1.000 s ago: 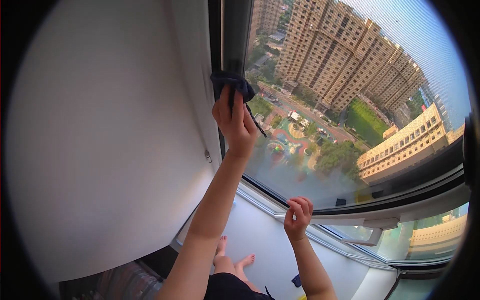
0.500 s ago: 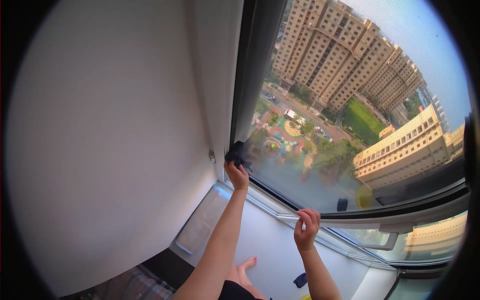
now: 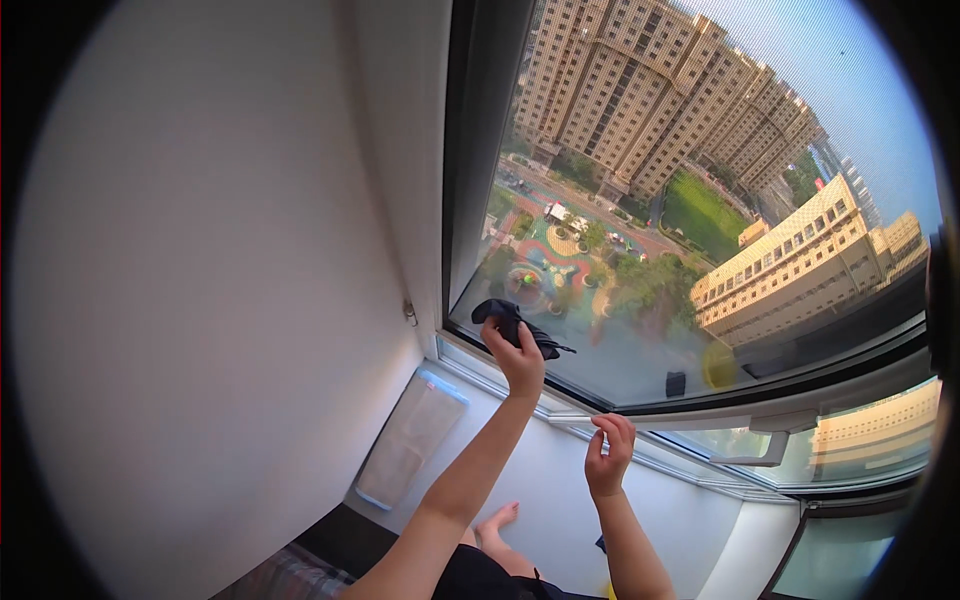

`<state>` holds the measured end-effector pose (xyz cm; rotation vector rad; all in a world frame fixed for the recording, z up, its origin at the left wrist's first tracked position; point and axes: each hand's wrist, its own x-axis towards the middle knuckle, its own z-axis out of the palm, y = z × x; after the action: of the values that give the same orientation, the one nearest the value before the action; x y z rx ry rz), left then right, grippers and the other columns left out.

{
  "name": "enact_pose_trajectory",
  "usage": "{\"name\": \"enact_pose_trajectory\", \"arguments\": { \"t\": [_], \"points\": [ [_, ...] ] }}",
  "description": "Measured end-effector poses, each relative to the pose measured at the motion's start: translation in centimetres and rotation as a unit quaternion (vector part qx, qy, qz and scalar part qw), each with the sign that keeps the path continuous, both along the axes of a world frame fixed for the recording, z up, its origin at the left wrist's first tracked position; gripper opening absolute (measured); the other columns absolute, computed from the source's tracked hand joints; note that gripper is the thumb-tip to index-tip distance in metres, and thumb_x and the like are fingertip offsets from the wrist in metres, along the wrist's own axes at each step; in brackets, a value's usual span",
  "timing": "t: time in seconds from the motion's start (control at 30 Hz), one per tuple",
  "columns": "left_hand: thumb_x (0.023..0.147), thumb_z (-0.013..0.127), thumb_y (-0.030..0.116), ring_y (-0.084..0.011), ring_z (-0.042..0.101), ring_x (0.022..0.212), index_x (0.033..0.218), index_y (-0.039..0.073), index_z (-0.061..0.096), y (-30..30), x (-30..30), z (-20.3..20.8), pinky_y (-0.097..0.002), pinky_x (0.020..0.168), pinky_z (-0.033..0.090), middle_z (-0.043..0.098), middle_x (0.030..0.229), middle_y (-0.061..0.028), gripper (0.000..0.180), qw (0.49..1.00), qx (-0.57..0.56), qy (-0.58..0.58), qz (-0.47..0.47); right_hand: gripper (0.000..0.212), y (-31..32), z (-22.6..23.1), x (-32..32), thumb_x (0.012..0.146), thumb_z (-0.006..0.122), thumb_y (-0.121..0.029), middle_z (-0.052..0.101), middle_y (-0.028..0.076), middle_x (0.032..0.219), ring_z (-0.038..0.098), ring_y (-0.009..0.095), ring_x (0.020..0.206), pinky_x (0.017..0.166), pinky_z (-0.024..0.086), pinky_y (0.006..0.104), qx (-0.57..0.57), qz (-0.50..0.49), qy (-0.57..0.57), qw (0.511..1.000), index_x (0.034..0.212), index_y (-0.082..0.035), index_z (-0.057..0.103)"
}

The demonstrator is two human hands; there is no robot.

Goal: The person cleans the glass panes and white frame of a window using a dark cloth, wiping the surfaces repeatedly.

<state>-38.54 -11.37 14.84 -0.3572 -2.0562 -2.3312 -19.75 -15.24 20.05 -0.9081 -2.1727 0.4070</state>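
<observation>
A bunched black cloth [image 3: 507, 318] is gripped in my left hand [image 3: 518, 362], whose fingers are closed round it. The cloth lies against the lower left part of the window pane [image 3: 610, 330], with a thin dark end trailing to the right. My right hand [image 3: 610, 458] is raised at the lower edge of the tilted window sash [image 3: 720, 396]. Its fingers are bent over that edge, beside a thin white bar [image 3: 570, 418]; the exact contact of the fingertips is hard to see.
A white window handle [image 3: 765, 450] juts from the sash at the right. On the left, a large pale panel [image 3: 210, 260] fills the view, with a small metal catch [image 3: 410, 313] near its edge. A flat beige pad with blue ends [image 3: 410, 440] lies below, and my bare foot [image 3: 500, 516] shows on the white surface.
My left hand has moved the cloth from the pane's lower left corner a little to the right. My right hand stays at the sash edge. The whole view has shifted slightly.
</observation>
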Motion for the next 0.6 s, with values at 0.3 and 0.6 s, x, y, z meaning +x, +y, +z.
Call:
{"name": "enact_pose_trajectory", "arguments": {
  "t": [0.3, 0.6],
  "points": [
    [0.084, 0.052, 0.005, -0.0392, 0.042, 0.107, 0.119, -0.007, 0.037, -0.8, -2.3, -7.9, -0.0443, 0.095, 0.032, 0.041, 0.115, -0.0243, 0.04, 0.981, -0.103, 0.154, 0.06, 0.02, 0.6, -4.6, -1.9, 0.07, 0.052, 0.008, 0.059, 0.011, 0.09, 0.054, 0.028, 0.089, 0.081, 0.042, 0.0357, -0.039, -0.03, 0.028, 0.998, 0.086, -0.002, 0.06],
    [0.081, 0.053, 0.003, -0.0406, 0.046, 0.11, 0.123, -0.005, 0.037, -2.0, -7.8, -19.8, -0.0423, 0.094, 0.038, 0.047, 0.118, -0.0253, 0.046, 0.971, -0.203, -0.028, 0.126, 0.021, 1.8, -8.0, -1.4, 0.07, 0.052, 0.008, 0.059, 0.01, 0.09, 0.054, 0.027, 0.088, 0.081, 0.042, 0.0353, -0.088, 0.05, 0.022, 0.995, 0.085, -0.003, 0.06]
  ]
}}
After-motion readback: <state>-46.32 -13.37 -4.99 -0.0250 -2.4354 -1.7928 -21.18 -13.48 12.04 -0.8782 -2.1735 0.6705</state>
